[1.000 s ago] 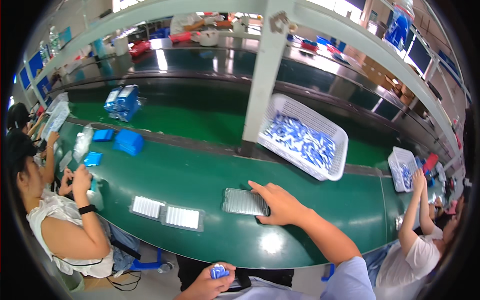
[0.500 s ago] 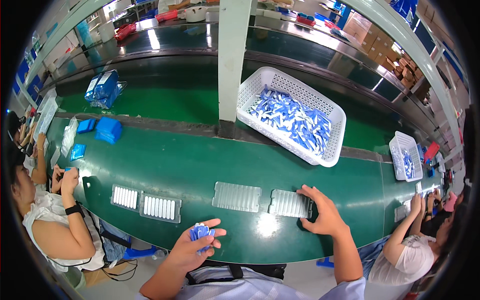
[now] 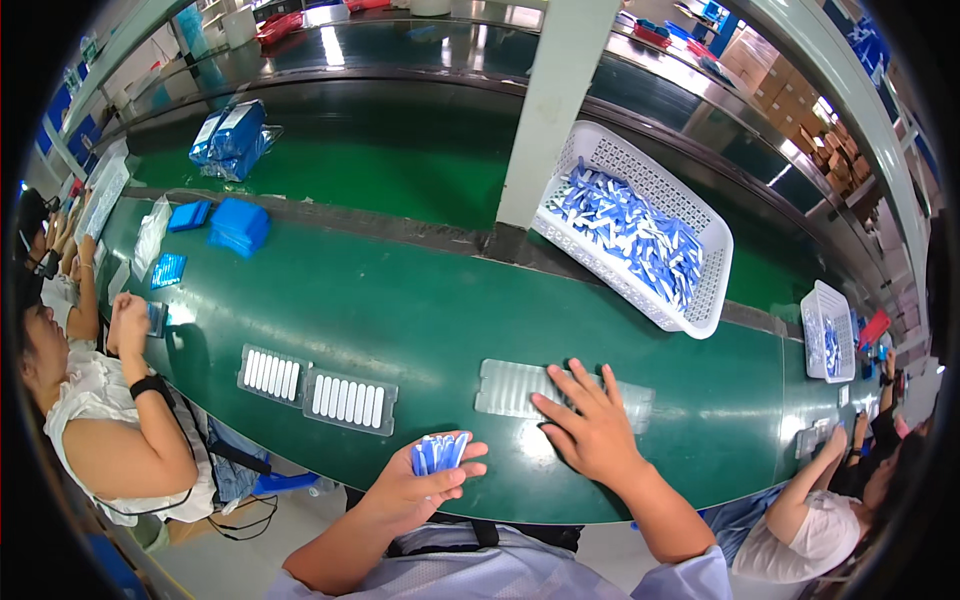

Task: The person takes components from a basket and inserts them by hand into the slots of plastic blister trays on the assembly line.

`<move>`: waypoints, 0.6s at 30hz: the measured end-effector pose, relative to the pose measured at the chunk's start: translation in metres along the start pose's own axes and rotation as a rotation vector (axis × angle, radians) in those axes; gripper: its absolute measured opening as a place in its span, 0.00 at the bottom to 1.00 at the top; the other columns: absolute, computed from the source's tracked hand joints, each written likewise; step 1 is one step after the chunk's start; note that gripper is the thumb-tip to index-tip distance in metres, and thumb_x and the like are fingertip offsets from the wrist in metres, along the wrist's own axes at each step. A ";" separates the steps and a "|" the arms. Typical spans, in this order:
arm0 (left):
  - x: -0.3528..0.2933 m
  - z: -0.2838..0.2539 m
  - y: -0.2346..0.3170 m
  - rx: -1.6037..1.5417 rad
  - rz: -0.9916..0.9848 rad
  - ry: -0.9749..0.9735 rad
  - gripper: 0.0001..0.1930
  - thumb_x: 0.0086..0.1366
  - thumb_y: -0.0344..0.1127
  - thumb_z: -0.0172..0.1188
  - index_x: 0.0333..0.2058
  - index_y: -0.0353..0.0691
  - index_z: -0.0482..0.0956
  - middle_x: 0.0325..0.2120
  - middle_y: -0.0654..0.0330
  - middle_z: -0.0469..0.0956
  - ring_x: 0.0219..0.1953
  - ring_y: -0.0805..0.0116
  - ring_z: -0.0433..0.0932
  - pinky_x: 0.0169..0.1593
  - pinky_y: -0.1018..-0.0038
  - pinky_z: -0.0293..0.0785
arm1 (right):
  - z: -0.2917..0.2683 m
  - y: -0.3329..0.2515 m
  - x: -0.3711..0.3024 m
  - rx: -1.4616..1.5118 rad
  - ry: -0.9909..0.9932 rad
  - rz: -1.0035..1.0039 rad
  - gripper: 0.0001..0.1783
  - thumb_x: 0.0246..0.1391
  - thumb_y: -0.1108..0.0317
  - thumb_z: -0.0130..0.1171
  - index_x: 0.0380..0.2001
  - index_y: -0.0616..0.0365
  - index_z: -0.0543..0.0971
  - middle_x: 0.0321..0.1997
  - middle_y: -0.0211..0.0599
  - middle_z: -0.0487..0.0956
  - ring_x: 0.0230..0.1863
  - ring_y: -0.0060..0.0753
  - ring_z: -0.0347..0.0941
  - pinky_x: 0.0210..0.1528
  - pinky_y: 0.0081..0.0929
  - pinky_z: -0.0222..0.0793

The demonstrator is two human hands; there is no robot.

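Observation:
My left hand (image 3: 412, 492) is closed around a bunch of small flat blue-and-white pieces (image 3: 438, 453), held above the table's near edge. With fingers spread, my right hand (image 3: 598, 425) lies over two clear ridged plastic trays (image 3: 508, 386) that sit end to end. It covers where they meet, so I cannot tell whether they touch. No pieces show in the uncovered parts of these trays. Left of them stand two more clear trays, one farther left (image 3: 272, 373) and one nearer (image 3: 349, 399), both holding rows of white strips.
A white perforated basket (image 3: 717, 280) full of blue-and-white pieces stands beyond my right hand, beside a pale post (image 3: 560, 110). Blue packets (image 3: 240, 228) and a wrapped blue bundle (image 3: 232, 140) are at far left. People sit on both sides; a smaller basket (image 3: 811, 330) is at right.
My right hand has moved from the right tray's outer end to lie across both clear trays, which are now closer together. The view has shifted. My left hand still holds the bunch.

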State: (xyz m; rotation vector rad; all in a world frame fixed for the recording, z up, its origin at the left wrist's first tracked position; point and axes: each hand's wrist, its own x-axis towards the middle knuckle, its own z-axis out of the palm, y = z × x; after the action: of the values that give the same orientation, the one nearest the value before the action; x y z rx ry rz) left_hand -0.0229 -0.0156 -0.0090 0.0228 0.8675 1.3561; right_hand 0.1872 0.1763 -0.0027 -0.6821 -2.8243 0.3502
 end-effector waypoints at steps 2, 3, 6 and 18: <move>-0.003 0.000 0.005 -0.025 -0.032 0.017 0.22 0.67 0.26 0.60 0.59 0.35 0.70 0.57 0.48 0.76 0.52 0.60 0.80 0.46 0.71 0.77 | -0.002 0.009 -0.014 0.021 -0.009 0.000 0.23 0.54 0.59 0.65 0.54 0.39 0.80 0.68 0.39 0.69 0.70 0.48 0.62 0.71 0.63 0.49; -0.002 -0.002 0.005 -0.030 -0.041 0.006 0.22 0.67 0.26 0.60 0.59 0.35 0.70 0.57 0.48 0.76 0.52 0.60 0.80 0.46 0.71 0.77 | -0.008 0.013 -0.025 0.024 -0.008 0.021 0.22 0.52 0.61 0.66 0.53 0.40 0.81 0.67 0.39 0.70 0.69 0.48 0.63 0.71 0.62 0.50; 0.001 -0.011 0.003 -0.053 -0.069 -0.015 0.22 0.69 0.26 0.58 0.60 0.34 0.69 0.56 0.46 0.76 0.52 0.57 0.80 0.48 0.67 0.78 | -0.019 0.020 -0.048 0.080 -0.002 0.059 0.21 0.50 0.64 0.66 0.50 0.42 0.83 0.64 0.40 0.72 0.68 0.52 0.64 0.71 0.63 0.50; 0.014 0.019 -0.021 0.204 -0.093 -0.212 0.17 0.69 0.27 0.58 0.55 0.32 0.72 0.50 0.46 0.80 0.46 0.57 0.84 0.40 0.71 0.84 | -0.013 -0.046 -0.003 0.801 0.089 0.159 0.10 0.47 0.72 0.72 0.35 0.57 0.85 0.43 0.38 0.82 0.46 0.40 0.78 0.49 0.32 0.73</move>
State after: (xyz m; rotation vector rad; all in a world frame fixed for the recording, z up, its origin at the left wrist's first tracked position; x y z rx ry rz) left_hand 0.0044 -0.0003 -0.0133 0.2761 0.8137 1.1512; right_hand 0.1734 0.1374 0.0217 -0.6911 -2.2415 1.3288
